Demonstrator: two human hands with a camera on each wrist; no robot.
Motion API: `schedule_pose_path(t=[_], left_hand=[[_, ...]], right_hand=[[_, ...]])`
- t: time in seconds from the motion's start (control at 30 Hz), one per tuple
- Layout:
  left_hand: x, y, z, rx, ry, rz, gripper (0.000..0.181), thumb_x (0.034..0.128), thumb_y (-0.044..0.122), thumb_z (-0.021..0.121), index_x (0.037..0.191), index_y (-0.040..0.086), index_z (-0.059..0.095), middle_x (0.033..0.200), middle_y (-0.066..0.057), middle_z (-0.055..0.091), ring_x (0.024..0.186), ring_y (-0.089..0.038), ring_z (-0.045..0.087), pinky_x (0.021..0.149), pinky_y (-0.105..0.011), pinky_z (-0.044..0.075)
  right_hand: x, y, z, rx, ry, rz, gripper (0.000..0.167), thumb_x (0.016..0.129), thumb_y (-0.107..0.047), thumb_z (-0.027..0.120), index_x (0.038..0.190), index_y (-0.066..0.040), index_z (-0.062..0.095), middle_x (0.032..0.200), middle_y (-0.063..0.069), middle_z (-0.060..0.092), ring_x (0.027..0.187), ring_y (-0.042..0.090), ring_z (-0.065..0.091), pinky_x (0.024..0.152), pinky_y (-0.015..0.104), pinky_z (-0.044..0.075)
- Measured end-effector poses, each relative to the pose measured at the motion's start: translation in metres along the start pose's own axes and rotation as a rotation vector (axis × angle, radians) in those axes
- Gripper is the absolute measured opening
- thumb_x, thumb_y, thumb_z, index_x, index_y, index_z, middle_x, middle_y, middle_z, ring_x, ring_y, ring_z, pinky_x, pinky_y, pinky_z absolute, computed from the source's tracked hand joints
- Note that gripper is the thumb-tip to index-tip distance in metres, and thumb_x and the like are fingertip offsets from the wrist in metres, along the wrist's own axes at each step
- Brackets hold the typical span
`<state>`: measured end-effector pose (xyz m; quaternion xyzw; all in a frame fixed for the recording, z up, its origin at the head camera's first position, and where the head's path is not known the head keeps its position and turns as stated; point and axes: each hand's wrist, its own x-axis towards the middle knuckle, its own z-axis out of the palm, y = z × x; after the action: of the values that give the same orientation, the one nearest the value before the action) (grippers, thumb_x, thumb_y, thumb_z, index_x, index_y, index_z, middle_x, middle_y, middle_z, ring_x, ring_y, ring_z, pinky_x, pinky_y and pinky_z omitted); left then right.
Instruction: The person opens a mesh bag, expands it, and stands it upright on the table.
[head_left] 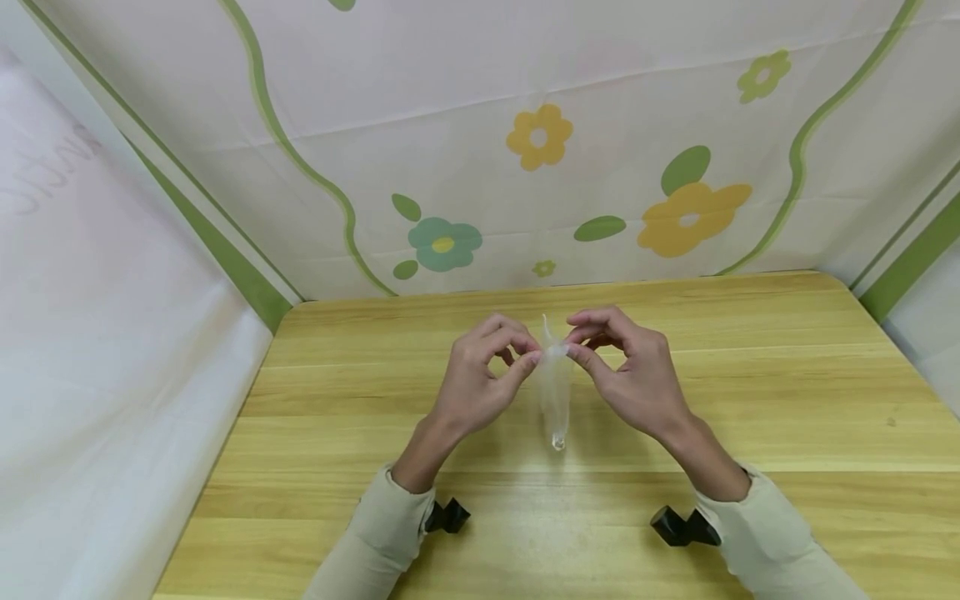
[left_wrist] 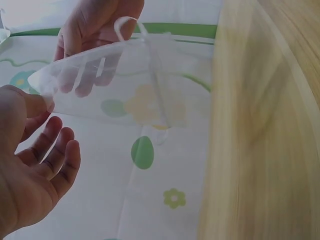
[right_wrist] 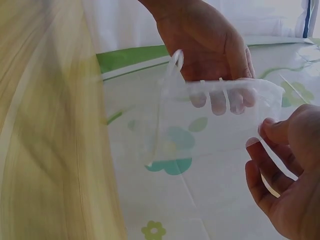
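Note:
Between the two hands hangs a sheer white drawstring pouch point(head_left: 555, 383), see-through enough in the left wrist view to show fingers behind it. My left hand point(head_left: 480, 379) pinches one side of its upper end between thumb and fingertips. On the opposite side, my right hand point(head_left: 637, 371) pinches the same end. The pouch's other end points down toward the table, where a thin cord loop point(left_wrist: 125, 25) sticks out beside the seam. In the right wrist view, the right hand's other fingers point(right_wrist: 262, 175) are bent and spread below the pouch point(right_wrist: 175, 120).
A wooden table point(head_left: 300, 467) lies under the hands. Behind it hangs a white cloth point(head_left: 450, 108) printed with flowers and green lines, and more white cloth point(head_left: 112, 375) covers the left side. Black mounts point(head_left: 450, 517) sit at both sleeve cuffs.

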<state>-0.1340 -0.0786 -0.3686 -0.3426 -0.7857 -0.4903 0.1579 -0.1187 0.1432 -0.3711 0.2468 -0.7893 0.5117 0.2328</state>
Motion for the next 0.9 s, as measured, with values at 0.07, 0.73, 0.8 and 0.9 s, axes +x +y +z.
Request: schedule_pose_path(t=[0.07,0.73,0.8,0.9], left_hand=[[-0.0002,0.0003,-0.0004,0.017,0.0,0.007,0.008,0.1006,0.003,0.074,0.093,0.003,0.073,0.099,-0.01,0.071,0.085,-0.019,0.065,0.073,-0.027,0.061],[0.0004,-0.002,0.0003,0.063,0.002,0.037,0.007,0.1021,0.002,0.071,0.105,0.0,0.065,0.097,-0.013,0.074,0.085,-0.021,0.07,0.078,-0.028,0.063],[0.0006,-0.0021,0.0008,0.061,0.004,0.057,0.009,0.1003,0.002,0.073,0.106,-0.001,0.067,0.098,-0.013,0.076,0.085,-0.021,0.071,0.079,-0.029,0.063],[0.0008,-0.0021,0.0005,0.056,-0.002,0.075,0.016,0.0971,0.004,0.078,0.111,0.0,0.071,0.099,-0.012,0.077,0.087,-0.021,0.072,0.081,-0.031,0.063]], right_hand=[[0.0001,0.0,0.0002,-0.005,-0.001,-0.009,0.032,0.088,0.013,0.08,0.117,0.002,0.071,0.096,0.006,0.078,0.089,0.002,0.071,0.09,0.013,0.058],[-0.0013,0.0011,0.0039,0.035,-0.041,-0.059,0.043,0.084,0.015,0.082,0.123,0.004,0.067,0.099,0.006,0.077,0.092,0.008,0.073,0.091,0.017,0.06],[-0.0017,0.0008,0.005,0.05,-0.038,-0.063,0.044,0.083,0.016,0.082,0.123,0.004,0.067,0.097,0.007,0.078,0.089,0.007,0.073,0.09,0.016,0.06],[-0.0018,0.0007,0.0054,0.054,-0.017,-0.072,0.043,0.082,0.018,0.082,0.121,0.005,0.067,0.095,0.009,0.079,0.087,0.006,0.074,0.088,0.015,0.06]])
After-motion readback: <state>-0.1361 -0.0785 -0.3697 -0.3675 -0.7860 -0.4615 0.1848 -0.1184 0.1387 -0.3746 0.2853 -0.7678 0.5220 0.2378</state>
